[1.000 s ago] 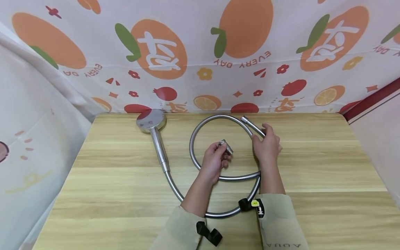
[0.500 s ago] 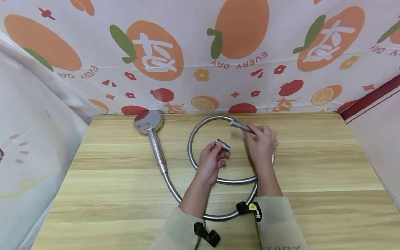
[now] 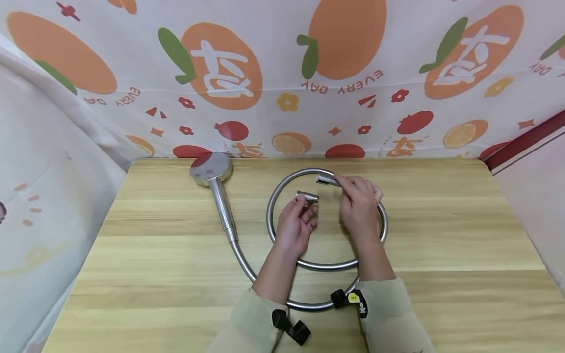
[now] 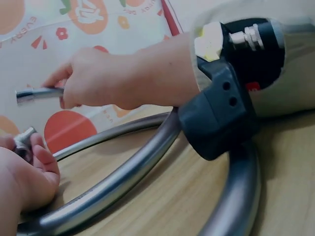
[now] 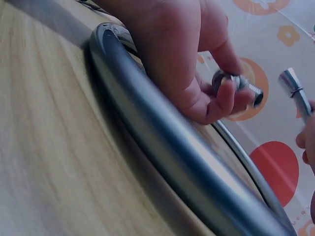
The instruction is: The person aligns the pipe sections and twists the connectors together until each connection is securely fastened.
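Between thumb and fingers my left hand point(image 3: 293, 229) pinches a small metal threaded fitting point(image 3: 307, 197). Its threaded end, clear in the right wrist view, points right toward the hose's end connector point(image 3: 325, 180). My right hand point(image 3: 362, 208) grips the hose just behind that connector, its index finger lying along it. A short gap separates connector and fitting. The silver shower hose point(image 3: 270, 208) loops on the table around and beneath both hands and forearms. At its other end is a chrome handheld shower head point(image 3: 212, 168), lying to the left with its handle toward me.
The wooden table point(image 3: 154, 274) ends at the back against a white fruit-print cloth point(image 3: 273, 59). More cloth hangs along the left side. Black wrist camera mounts point(image 3: 291, 327) sit at both cuffs, the right one over the hose.
My right hand has lifted the hose end and brought it left, toward the fitting. My left hand has turned the fitting to nearly level and shifted slightly left. The hose loop has shifted.
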Motion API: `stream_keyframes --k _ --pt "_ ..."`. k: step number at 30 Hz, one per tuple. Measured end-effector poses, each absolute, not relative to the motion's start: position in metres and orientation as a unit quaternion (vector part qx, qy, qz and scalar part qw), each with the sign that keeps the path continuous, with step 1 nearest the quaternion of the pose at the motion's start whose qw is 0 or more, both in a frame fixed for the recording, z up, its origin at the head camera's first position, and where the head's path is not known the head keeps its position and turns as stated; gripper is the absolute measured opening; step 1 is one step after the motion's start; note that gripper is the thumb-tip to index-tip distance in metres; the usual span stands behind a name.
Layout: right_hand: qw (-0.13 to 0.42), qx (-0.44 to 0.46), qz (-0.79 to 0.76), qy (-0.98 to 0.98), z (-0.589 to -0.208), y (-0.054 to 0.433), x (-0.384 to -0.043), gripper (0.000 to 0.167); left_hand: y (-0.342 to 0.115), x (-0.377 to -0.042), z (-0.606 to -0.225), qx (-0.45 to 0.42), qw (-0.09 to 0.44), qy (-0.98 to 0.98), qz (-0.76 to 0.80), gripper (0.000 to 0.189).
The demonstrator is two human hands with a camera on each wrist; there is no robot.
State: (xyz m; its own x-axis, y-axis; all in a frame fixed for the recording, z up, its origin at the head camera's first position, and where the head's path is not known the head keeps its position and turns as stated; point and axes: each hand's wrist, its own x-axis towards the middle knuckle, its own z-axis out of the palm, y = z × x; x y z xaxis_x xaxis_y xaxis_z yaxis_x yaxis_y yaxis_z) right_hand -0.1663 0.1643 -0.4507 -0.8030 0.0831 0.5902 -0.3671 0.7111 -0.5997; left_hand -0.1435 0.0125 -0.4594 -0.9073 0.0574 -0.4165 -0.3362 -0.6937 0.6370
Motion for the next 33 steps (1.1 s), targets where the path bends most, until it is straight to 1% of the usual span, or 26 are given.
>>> stream_keyframes --k 2,4,6,8,14,22,29,33 --pt "0.271 0.084 0.36 -0.889 -0.455 0.164 -0.165 0.027 0.01 -0.144 -0.461 -0.192 0.1 0.355 0.909 0.016" --pt "0.253 0.084 0.355 -0.896 -0.46 0.163 -0.165 0.03 0.007 -0.143 -0.463 -0.195 0.089 0.341 0.915 0.019" --pt "0.25 0.084 0.35 -0.899 -0.462 0.161 -0.166 0.035 0.005 -0.143 -0.462 -0.192 0.079 0.333 0.92 0.021" --pt "0.254 0.085 0.346 -0.899 -0.461 0.16 -0.166 0.036 0.004 -0.144 -0.461 -0.184 0.071 0.33 0.923 0.022" --pt "0.25 0.095 0.342 -0.901 -0.458 0.16 -0.167 0.034 0.005 -0.144 -0.454 -0.167 0.06 0.337 0.925 0.021" --pt "0.243 0.121 0.337 -0.901 -0.46 0.162 -0.168 0.033 0.008 -0.143 -0.452 -0.164 0.043 0.364 0.916 0.017" --pt "0.252 0.145 0.339 -0.895 -0.458 0.163 -0.168 0.033 0.008 -0.143 -0.452 -0.154 0.033 0.402 0.902 0.022" --pt "0.247 0.159 0.342 -0.892 -0.455 0.162 -0.169 0.03 0.008 -0.146 -0.452 -0.15 0.026 0.414 0.897 0.023"
